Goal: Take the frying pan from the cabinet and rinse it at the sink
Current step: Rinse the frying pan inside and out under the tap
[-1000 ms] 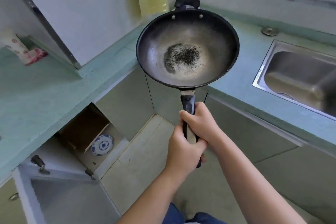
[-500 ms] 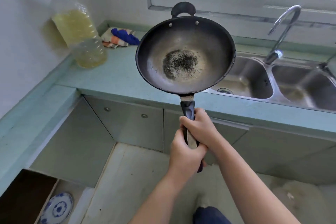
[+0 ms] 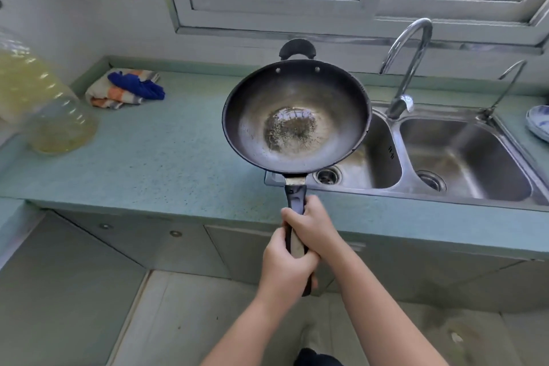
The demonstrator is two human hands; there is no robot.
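Observation:
A dark round frying pan [image 3: 332, 104] with a burnt, speckled patch in its middle hangs in the air over the counter edge and the left end of the steel double sink [image 3: 463, 142]. Both hands grip its long black handle. My right hand [image 3: 312, 226] is the upper one, my left hand [image 3: 285, 270] is just below it. A curved tap [image 3: 407, 68] rises behind the divider between the two basins. No water runs from it.
A large bottle of yellow oil [image 3: 44, 104] stands at the far left of the teal counter [image 3: 166, 157]. A folded striped cloth with a blue rag [image 3: 124, 89] lies near the wall. A blue-patterned plate [image 3: 539, 125] sits right of the sink. Cabinet doors below are closed.
The view has swung from the open corner cabinet toward the window and sink. The pan, held the same way in both hands, has come to the sink's left basin.

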